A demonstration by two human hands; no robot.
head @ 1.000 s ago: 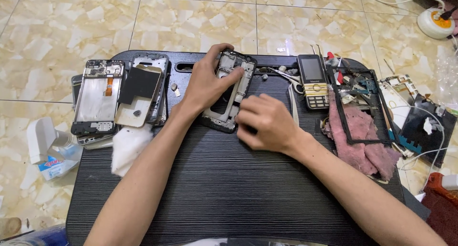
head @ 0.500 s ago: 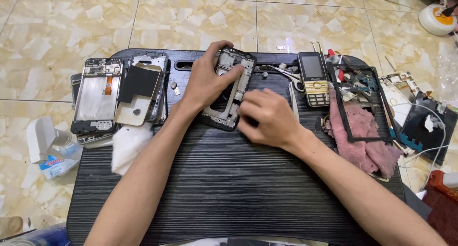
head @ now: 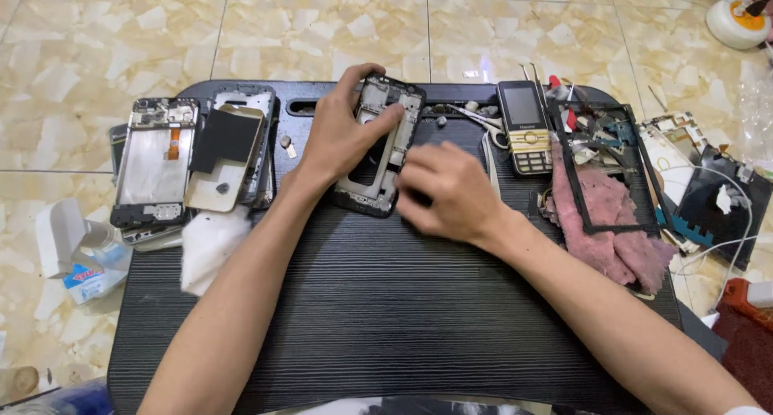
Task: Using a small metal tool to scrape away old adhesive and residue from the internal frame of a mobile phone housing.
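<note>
Now the left hand [head: 342, 137] is gripping the phone frame [head: 380, 145] on the black tray [head: 386, 302], while the right hand [head: 447, 191] (fingertips hidden, pinch unclear) is sliding slightly down its edge.

The place is an informal phone repair spot set up at home. A low black worktop [head: 386, 302] sits directly on a beige tiled floor [head: 97, 45]. Stripped phone frames [head: 153, 165], a keypad phone [head: 525, 125], tweezers [head: 475, 115] and loose parts [head: 604, 133] cover it.
</note>
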